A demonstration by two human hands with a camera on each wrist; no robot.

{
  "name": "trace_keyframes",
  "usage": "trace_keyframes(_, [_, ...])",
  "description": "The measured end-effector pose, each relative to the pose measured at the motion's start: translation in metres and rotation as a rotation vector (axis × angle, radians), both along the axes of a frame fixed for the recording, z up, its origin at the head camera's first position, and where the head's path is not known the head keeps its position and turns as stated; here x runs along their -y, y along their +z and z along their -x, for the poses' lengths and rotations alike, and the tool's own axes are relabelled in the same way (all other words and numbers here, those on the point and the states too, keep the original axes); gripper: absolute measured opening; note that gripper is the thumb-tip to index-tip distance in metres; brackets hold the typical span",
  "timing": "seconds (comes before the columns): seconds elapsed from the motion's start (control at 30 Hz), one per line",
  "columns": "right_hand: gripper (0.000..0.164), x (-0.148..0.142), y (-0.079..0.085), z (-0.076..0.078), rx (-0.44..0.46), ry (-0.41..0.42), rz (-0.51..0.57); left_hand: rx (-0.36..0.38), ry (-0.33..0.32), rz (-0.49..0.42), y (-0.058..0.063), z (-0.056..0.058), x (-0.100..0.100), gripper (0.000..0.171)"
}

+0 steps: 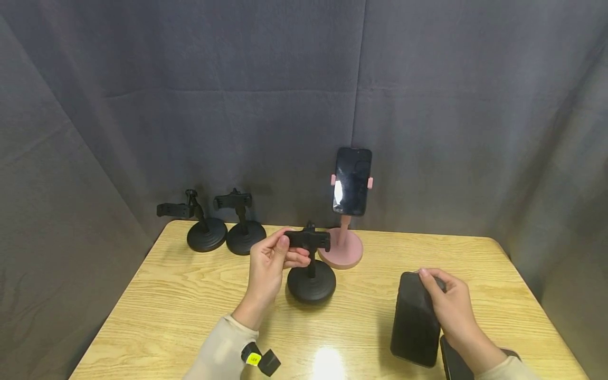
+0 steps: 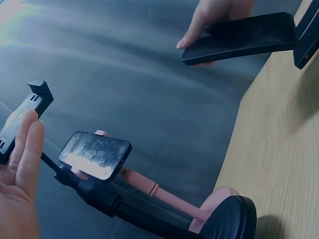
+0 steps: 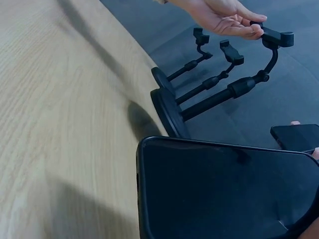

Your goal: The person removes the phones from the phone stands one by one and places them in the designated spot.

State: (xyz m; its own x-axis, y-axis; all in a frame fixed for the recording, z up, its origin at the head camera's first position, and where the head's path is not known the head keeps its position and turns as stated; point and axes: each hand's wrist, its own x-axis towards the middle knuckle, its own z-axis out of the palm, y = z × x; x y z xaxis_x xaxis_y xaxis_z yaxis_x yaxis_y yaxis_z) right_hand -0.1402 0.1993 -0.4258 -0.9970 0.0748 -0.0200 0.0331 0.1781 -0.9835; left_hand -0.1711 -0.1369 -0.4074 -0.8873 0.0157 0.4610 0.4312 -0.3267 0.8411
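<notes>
A black phone stand (image 1: pixel 311 285) with a round base stands mid-table, and my left hand (image 1: pixel 275 258) pinches the left end of its clamp (image 1: pixel 309 240) between thumb and fingers. Over the right side of the table, my right hand (image 1: pixel 448 303) grips a black phone (image 1: pixel 415 322) by its upper edge. That phone's dark screen (image 3: pixel 224 189) fills the lower part of the right wrist view. Behind the black stand, a pink phone stand (image 1: pixel 341 250) bears another phone (image 1: pixel 352 182) upright in its clamp.
Two more black phone stands (image 1: pixel 206 235) (image 1: pixel 245 237) sit at the back left of the wooden table (image 1: pixel 190 316). Beneath my right forearm lies another dark phone (image 1: pixel 456 364), partly hidden. A grey curtain (image 1: pixel 285 105) hangs behind the table.
</notes>
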Motion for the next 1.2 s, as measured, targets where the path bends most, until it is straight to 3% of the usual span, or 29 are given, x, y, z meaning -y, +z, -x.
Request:
trace_keyframes(0.23, [0.020, -0.005, -0.008, -0.002, 0.014, 0.001, -0.005, -0.015, 0.020, 0.021, 0.003, 0.006, 0.004, 0.032])
trace_keyframes(0.53, [0.021, -0.011, -0.014, -0.004, 0.024, -0.002, 0.006, -0.013, 0.061, 0.040, 0.010, 0.017, 0.009, 0.038])
trace_keyframes(0.63, [0.027, -0.014, -0.016, -0.005, 0.050, -0.008, -0.071, -0.010, 0.064, 0.043, 0.011, 0.019, 0.009, 0.037])
trace_keyframes(0.83, [0.049, -0.021, -0.021, -0.010, 0.088, 0.033, -0.098, -0.004, 0.078, 0.045, 0.013, 0.027, 0.011, 0.033])
trace_keyframes(1.07, [0.053, -0.023, -0.024, -0.011, 0.136, 0.000, -0.206, 0.009, 0.079, 0.041, 0.016, 0.035, 0.014, 0.032])
trace_keyframes(1.2, [0.057, -0.026, -0.026, -0.013, 0.151, 0.020, -0.155, 0.002, 0.079, 0.044, 0.017, 0.040, 0.015, 0.033])
